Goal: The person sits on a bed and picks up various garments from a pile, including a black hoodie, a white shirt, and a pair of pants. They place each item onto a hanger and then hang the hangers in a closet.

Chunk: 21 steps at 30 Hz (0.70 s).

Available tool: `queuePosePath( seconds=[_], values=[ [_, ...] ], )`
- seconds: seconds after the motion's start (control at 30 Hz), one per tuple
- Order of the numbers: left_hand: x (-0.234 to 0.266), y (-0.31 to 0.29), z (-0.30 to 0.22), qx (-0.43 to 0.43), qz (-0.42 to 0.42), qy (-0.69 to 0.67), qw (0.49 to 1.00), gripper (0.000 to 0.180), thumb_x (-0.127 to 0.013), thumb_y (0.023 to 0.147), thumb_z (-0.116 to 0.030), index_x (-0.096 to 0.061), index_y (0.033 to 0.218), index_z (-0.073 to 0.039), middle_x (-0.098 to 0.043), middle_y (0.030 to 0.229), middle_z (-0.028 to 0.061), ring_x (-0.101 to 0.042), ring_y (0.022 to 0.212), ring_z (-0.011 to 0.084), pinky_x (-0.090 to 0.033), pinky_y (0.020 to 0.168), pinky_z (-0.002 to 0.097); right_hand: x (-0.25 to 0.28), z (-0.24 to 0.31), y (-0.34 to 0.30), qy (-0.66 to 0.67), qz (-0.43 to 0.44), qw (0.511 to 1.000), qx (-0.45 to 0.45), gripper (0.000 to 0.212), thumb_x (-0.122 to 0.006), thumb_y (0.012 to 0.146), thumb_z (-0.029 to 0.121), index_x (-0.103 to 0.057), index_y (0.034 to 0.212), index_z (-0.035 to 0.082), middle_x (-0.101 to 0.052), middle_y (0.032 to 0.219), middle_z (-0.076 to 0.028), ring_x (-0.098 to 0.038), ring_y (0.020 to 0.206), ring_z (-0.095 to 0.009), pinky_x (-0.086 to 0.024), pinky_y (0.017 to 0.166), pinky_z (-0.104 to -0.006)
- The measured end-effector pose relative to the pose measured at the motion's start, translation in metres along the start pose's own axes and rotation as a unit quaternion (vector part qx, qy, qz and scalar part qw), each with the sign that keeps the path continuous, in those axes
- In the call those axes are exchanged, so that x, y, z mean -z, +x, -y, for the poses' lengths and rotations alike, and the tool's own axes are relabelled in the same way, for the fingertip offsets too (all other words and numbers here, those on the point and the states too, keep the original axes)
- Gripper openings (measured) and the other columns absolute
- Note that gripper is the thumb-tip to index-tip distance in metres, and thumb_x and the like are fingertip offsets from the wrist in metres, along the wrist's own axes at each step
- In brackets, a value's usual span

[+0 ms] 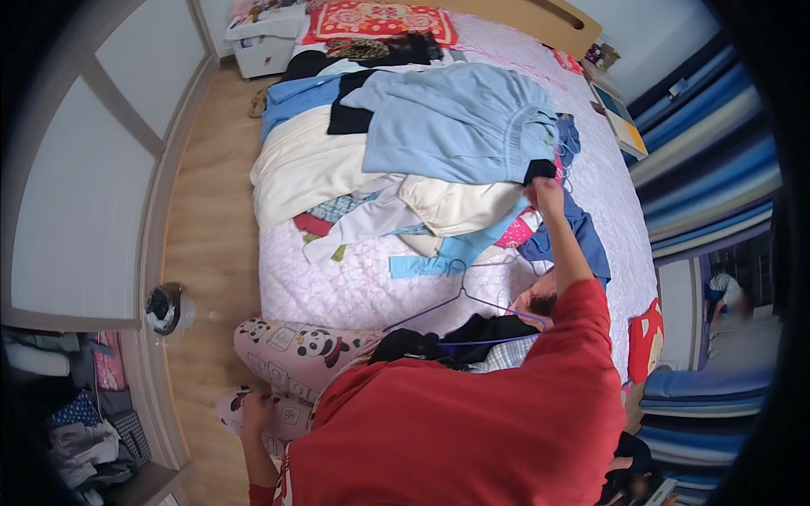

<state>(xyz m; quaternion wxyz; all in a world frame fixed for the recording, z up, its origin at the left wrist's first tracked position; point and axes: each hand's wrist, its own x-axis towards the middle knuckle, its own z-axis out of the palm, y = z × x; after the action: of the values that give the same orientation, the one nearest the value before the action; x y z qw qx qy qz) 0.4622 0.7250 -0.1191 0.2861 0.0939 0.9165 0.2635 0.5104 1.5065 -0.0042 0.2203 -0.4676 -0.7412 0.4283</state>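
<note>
My right arm reaches forward over the bed, and my right hand (547, 194) has its fingers closed at the edge of a small piece of black cloth (540, 171). That cloth lies against the elastic waistband of a light blue garment (456, 122) spread flat on the clothes pile. Just left of the hand is a cream garment (460, 202), with a light blue strip of cloth (485, 244) below it. My left hand (256, 413) rests on my leg in pink panda-print trousers (308, 346), holding nothing, its fingers loosely apart.
Purple hangers (462, 293) lie on the bed (337, 282) close to my body, beside black clothes (489, 333). A red patterned pillow (380, 24) is at the far end. A wastebin (169, 309) stands on the floor left. Striped blue curtains (709, 160) hang right.
</note>
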Motion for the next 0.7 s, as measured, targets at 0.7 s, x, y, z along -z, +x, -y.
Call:
queuePosePath(
  seconds=[0.7],
  values=[
    [-0.003, -0.024, 0.008, 0.007, 0.018, -0.112, 0.994, 0.022, -0.056, 0.075, -0.012, -0.057, 0.093, 0.001, -0.061, 0.079, 0.0120, -0.059, 0.073, 0.0202, -0.046, 0.067, 0.0293, -0.073, 0.176, 0.066, 0.136, -0.141, 0.965, 0.176, 0.017, -0.055, 0.077, 0.018, -0.053, 0.083, 0.002, -0.051, 0.068, -0.004, -0.046, 0.058, -0.010, -0.038, 0.049, -0.0272]
  ],
)
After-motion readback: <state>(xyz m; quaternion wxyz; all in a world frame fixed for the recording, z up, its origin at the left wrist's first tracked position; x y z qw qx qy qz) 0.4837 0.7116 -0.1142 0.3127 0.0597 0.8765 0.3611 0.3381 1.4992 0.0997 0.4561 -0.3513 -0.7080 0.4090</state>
